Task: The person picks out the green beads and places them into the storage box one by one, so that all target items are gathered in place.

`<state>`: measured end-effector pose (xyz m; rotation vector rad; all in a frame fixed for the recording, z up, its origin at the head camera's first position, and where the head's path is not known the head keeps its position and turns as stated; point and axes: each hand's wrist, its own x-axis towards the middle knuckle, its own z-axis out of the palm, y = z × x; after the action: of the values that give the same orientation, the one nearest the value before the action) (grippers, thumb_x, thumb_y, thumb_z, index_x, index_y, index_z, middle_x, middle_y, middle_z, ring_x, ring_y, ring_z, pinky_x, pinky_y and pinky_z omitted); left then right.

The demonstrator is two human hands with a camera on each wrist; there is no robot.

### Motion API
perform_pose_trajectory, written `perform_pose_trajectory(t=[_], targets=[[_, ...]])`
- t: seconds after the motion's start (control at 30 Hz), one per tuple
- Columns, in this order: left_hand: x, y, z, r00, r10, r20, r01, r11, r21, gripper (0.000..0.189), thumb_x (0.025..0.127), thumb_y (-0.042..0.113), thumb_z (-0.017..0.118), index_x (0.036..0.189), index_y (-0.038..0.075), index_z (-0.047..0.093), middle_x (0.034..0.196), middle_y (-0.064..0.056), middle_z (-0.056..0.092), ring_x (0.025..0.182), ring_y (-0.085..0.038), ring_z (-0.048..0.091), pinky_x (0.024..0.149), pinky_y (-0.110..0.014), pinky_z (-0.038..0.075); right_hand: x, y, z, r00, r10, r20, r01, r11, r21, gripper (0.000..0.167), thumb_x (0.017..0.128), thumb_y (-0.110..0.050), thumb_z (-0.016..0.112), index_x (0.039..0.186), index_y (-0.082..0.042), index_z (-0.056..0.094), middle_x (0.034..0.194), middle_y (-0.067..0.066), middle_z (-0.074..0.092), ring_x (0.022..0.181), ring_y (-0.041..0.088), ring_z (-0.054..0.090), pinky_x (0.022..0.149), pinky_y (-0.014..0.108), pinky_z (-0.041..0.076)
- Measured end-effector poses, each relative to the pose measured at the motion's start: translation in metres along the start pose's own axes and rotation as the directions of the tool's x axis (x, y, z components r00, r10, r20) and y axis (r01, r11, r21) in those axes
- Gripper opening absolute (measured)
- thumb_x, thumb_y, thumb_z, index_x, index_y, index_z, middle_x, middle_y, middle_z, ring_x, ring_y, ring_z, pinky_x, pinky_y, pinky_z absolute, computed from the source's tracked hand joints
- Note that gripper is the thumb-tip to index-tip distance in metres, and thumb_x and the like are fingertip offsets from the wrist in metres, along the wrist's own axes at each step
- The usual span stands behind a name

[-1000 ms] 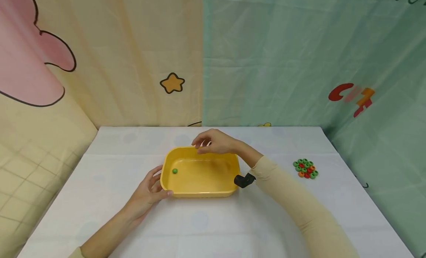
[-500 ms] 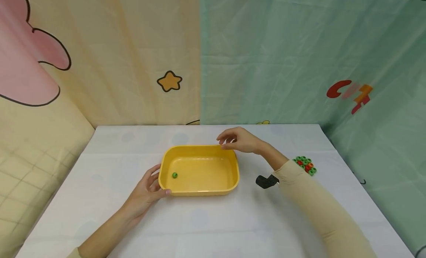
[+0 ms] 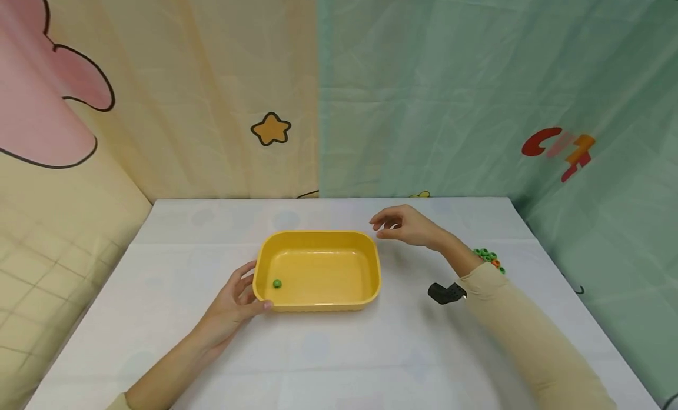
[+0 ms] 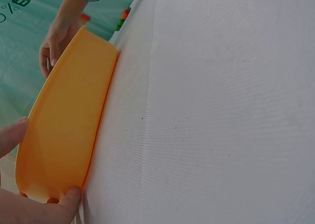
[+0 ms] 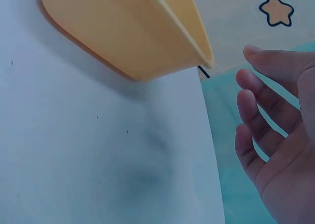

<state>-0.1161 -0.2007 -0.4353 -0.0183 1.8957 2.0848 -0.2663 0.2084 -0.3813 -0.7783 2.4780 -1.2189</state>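
- The tray (image 3: 328, 275) on the bench (image 3: 328, 357) is gripped by the left hand (image 3: 238, 298); the green bead (image 3: 277, 283) inside could be rolled by tilting.
- The right hand (image 3: 409, 225) is empty, relaxed; the rings (image 3: 487, 257) could be scattered by its sleeve (image 3: 535, 333).

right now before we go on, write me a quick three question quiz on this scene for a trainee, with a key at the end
1. True or false: the left hand grips the yellow tray and the right hand holds nothing.
2. What colour is the single bead inside the yellow tray? a) red b) orange c) green
3. Short answer: in the head view, what does the right arm partly hide?

Key
1. True
2. c
3. The bead cluster
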Motion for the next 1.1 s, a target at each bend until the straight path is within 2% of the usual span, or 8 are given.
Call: perform_pose_trajectory(t=[0.2, 0.33, 0.57, 0.73, 0.9, 1.1], targets=[[0.0, 0.001, 0.002, 1.0, -0.004, -0.005, 0.004, 1.0, 0.003, 0.097, 0.09, -0.002, 0.077, 0.164, 0.017, 0.017, 0.163, -0.017, 0.026, 0.15, -0.036, 0.029, 0.101, -0.024, 0.048, -0.017, 0.01, -0.011, 0.999, 0.033, -0.034, -0.034, 0.999, -0.022, 0.032, 0.097, -0.01, 0.075, 0.126, 0.001, 0.07, 0.117, 0.019, 0.068, 0.097, 0.025, 0.065, 0.089, 0.039, 0.056], [0.0, 0.002, 0.002, 1.0, 0.0, -0.003, 0.0, 1.0, -0.002, 0.097, 0.09, -0.003, 0.077, 0.164, 0.016, 0.018, 0.163, -0.018, 0.027, 0.149, -0.036, 0.03, 0.101, -0.024, 0.048, -0.029, 0.017, -0.02, 0.997, 0.057, -0.057, -0.059, 0.998, -0.031, 0.034, 0.097, -0.013, 0.075, 0.127, 0.0, 0.07, 0.119, 0.02, 0.068, 0.099, 0.025, 0.065, 0.088, 0.037, 0.056], [-0.002, 0.002, 0.003, 1.0, 0.005, 0.0, -0.005, 1.0, 0.005, 0.096, 0.091, -0.002, 0.076, 0.164, 0.016, 0.017, 0.163, -0.018, 0.027, 0.148, -0.036, 0.032, 0.101, -0.025, 0.048, -0.052, 0.028, -0.035, 0.99, 0.093, -0.11, -0.098, 0.994, -0.048, 0.032, 0.098, -0.013, 0.073, 0.128, -0.002, 0.069, 0.121, 0.021, 0.068, 0.101, 0.025, 0.065, 0.081, 0.032, 0.056], [-0.002, 0.002, 0.003, 1.0, 0.006, 0.003, -0.006, 1.0, 0.001, 0.095, 0.091, -0.002, 0.076, 0.164, 0.017, 0.019, 0.163, -0.016, 0.028, 0.147, -0.035, 0.033, 0.101, -0.024, 0.048, -0.067, 0.034, -0.045, 0.984, 0.105, -0.144, -0.113, 0.992, -0.055, 0.033, 0.099, -0.015, 0.072, 0.13, -0.002, 0.068, 0.121, 0.021, 0.067, 0.103, 0.026, 0.065, 0.083, 0.032, 0.055], [-0.002, 0.002, 0.003, 1.0, 0.003, 0.003, -0.003, 1.0, 0.004, 0.095, 0.09, -0.001, 0.077, 0.164, 0.018, 0.019, 0.163, -0.016, 0.028, 0.147, -0.035, 0.034, 0.1, -0.024, 0.048, -0.083, 0.038, -0.054, 0.972, 0.152, -0.177, -0.163, 0.986, -0.046, 0.035, 0.101, -0.015, 0.069, 0.134, -0.002, 0.066, 0.124, 0.02, 0.067, 0.107, 0.026, 0.062, 0.086, 0.032, 0.054], [-0.003, 0.001, 0.002, 1.0, 0.007, -0.001, -0.007, 1.0, -0.004, 0.096, 0.09, -0.002, 0.076, 0.164, 0.017, 0.018, 0.163, -0.016, 0.027, 0.148, -0.036, 0.031, 0.101, -0.024, 0.048, -0.1, 0.046, -0.061, 0.961, 0.171, -0.216, -0.185, 0.982, -0.047, 0.038, 0.102, -0.016, 0.068, 0.136, 0.002, 0.063, 0.125, 0.02, 0.066, 0.11, 0.027, 0.062, 0.085, 0.026, 0.054]])
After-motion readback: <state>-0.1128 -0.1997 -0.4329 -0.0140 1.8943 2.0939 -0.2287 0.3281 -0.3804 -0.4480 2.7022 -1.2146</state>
